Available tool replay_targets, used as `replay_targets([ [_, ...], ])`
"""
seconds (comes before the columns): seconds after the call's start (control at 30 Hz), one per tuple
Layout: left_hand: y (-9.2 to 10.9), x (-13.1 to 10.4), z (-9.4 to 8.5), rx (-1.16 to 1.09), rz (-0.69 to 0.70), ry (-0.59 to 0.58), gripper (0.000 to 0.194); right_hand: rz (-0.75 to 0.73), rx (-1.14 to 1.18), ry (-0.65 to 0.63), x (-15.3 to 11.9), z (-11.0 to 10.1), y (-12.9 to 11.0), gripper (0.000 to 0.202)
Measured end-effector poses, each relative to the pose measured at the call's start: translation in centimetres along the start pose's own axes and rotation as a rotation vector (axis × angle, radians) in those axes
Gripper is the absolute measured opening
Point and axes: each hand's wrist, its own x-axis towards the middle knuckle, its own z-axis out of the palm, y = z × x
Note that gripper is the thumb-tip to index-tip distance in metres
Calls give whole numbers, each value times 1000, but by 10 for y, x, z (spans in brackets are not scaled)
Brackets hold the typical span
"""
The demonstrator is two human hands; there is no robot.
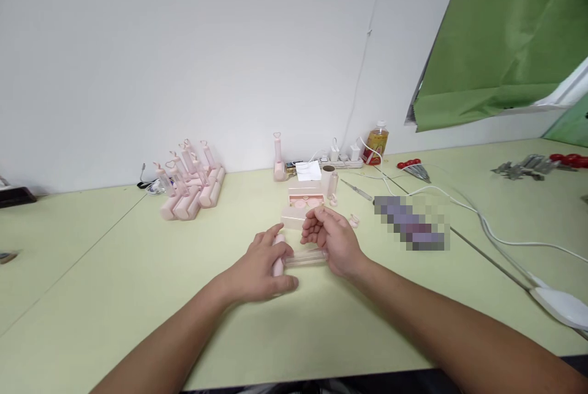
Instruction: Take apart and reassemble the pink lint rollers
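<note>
A pink piece with a clear tube lies sideways on the pale green table. My left hand grips its pink end, with the thumb and fingers on either side. By the tube's other end is my right hand, palm turned inward and fingers curled but apart; nothing shows between them. Just beyond the hands sits an open pink box with round pink items in it. Small pink parts lie to the right of the box.
Several pink pieces with clear tubes stand at the back left, one more by the wall. A power strip, a bottle, red-handled pliers, a screwdriver and white cables lie behind and right.
</note>
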Motion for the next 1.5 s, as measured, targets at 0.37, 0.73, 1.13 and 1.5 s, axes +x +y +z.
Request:
replay_targets([
  [0.37, -18, 5, -9, -91, -161, 153, 18, -261, -1659, 89, 41, -58, -57, 32],
  [0.73, -32, 4, -16, -44, -217, 210, 21, -65, -1304, -372, 36, -56, -53, 18],
  [1.13, -29, 3, -12, 23, -173, 163, 28, -246, -1126, -526, 3, -21, -30, 20],
  [1.5, -21, 0, -18, 119, -61, 142, 36, -279, -1171, -545, 3, -20, -24, 23],
])
